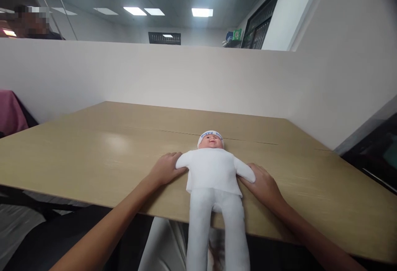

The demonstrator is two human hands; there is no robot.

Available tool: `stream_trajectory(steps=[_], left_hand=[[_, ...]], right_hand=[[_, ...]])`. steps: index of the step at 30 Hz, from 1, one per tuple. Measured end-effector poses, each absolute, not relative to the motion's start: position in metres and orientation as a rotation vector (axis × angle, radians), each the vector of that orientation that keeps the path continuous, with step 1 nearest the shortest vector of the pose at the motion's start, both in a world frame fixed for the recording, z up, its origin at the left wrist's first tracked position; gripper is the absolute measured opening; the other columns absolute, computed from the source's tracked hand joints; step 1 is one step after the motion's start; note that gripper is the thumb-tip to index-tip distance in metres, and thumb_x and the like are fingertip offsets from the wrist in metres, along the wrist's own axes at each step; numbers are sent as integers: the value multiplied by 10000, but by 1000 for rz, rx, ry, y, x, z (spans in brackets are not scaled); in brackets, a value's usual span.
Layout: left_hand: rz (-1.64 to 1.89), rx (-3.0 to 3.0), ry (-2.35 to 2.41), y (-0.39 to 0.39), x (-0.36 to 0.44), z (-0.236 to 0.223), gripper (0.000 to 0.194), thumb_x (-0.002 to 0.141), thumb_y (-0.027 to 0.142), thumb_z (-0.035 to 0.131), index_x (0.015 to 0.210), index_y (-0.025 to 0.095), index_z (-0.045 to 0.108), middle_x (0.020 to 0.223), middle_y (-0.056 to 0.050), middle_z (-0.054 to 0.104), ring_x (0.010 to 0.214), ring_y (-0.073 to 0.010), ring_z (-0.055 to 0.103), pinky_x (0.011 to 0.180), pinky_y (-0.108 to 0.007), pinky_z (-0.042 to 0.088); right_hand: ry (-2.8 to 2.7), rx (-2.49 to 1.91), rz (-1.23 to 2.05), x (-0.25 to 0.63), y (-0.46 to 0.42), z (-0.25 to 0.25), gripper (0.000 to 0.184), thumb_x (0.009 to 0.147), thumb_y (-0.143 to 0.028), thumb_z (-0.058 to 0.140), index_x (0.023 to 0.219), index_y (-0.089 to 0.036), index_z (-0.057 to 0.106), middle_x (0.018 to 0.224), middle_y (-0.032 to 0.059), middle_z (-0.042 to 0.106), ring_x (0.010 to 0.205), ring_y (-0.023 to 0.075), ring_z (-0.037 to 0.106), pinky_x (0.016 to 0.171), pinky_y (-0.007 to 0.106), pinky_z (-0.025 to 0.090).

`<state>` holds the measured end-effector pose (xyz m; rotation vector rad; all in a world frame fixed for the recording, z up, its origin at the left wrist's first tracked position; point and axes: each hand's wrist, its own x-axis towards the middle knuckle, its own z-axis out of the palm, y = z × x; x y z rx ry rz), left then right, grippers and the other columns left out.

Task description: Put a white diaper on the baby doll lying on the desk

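A baby doll (213,167) in a white top and white trousers lies face up on the wooden table (139,143), its head away from me. Blue lettering runs across its white headband (211,134). The doll's legs hang over the table's near edge toward my lap. My left hand (167,167) is closed around the doll's arm on the left side, the thumb in front of it. Around the doll's other arm, my right hand (262,182) is closed too, its fingers partly hidden behind the sleeve.
A low white wall (186,74) stands behind the table. At the far left are a pink cloth (12,112) and, beyond the wall, a person (34,23). A dark glossy object (375,151) borders the table on the right. A black chair seat (58,238) is below left.
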<state>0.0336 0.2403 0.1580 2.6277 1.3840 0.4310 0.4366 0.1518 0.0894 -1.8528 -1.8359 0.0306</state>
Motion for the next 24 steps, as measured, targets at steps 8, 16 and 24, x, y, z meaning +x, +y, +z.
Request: stream_trajectory(steps=[8, 16, 24], left_hand=[[521, 2762, 1379, 343, 43, 138, 485, 991, 604, 636, 1244, 193, 690, 1184, -133, 785, 1095, -359, 735, 916, -430, 546], [595, 2773, 1384, 420, 53, 132, 488, 953, 606, 667, 1203, 189, 709, 1138, -122, 795, 1059, -357, 744, 928, -449, 557], [801, 2787, 1352, 443, 53, 131, 626, 954, 651, 667, 1389, 201, 675, 1456, -159, 655, 1284, -369, 660, 1094, -502, 509]], right_hand=[[-1840, -1870, -10, 445, 244, 96, 367, 995, -597, 593, 1067, -253, 701, 1054, 73, 768, 976, 295, 710, 760, 349, 451], [-1846, -1812, -31, 452, 318, 96, 382, 987, -615, 616, 1062, -250, 702, 1071, 78, 775, 976, 298, 707, 760, 354, 456], [-1944, -1657, -134, 462, 342, 96, 450, 1029, -610, 557, 1175, -218, 722, 1178, 129, 776, 1100, 352, 680, 953, 446, 495]])
